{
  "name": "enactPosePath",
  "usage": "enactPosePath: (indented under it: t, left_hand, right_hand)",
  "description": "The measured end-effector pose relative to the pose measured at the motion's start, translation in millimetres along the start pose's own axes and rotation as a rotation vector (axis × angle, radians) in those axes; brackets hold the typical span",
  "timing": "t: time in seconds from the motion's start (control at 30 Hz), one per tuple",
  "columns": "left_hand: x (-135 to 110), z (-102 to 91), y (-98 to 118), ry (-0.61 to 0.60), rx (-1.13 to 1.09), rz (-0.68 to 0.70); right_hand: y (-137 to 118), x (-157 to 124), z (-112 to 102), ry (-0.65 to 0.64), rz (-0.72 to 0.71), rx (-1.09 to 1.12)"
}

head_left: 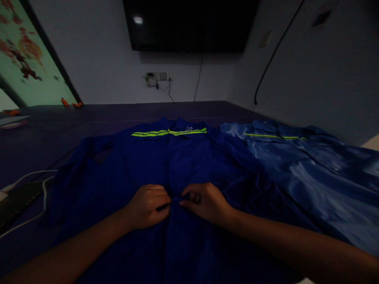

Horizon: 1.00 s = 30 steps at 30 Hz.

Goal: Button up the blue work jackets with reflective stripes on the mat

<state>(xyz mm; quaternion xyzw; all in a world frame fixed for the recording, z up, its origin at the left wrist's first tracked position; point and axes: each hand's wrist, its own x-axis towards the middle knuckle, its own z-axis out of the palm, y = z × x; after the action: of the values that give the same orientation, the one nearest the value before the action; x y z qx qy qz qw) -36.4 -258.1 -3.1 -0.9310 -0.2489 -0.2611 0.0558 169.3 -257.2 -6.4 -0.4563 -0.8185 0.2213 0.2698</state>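
Observation:
A dark blue work shirt [189,157] with yellow-green reflective stripes across the chest lies spread out, collar away from me. At its front placket, my left hand [149,207] is closed in a pinch on the cloth edge. Just to the right, my right hand [207,203] pinches the same placket between thumb and forefinger, its other fingers curled. A small bit of bluish cloth or a button shows between the fingertips; in the dim light I cannot tell which.
Right of the shirt lies a lighter blue garment [299,173] with a thin yellow-green stripe. White cables [44,193] and a dark object [22,201] are at the left. A dark screen [192,25] hangs on the far wall above sockets [160,77]. Orange items [71,103] lie far left.

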Motion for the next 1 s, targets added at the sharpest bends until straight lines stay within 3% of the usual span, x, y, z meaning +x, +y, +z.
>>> enactPosePath:
  t: [1.0]
  left_hand:
    - [-1.1,0.9,0.5,0.011,0.038,-0.02]
  right_hand:
    - [1.8,0.7,2.3,-0.06,-0.067,0.044]
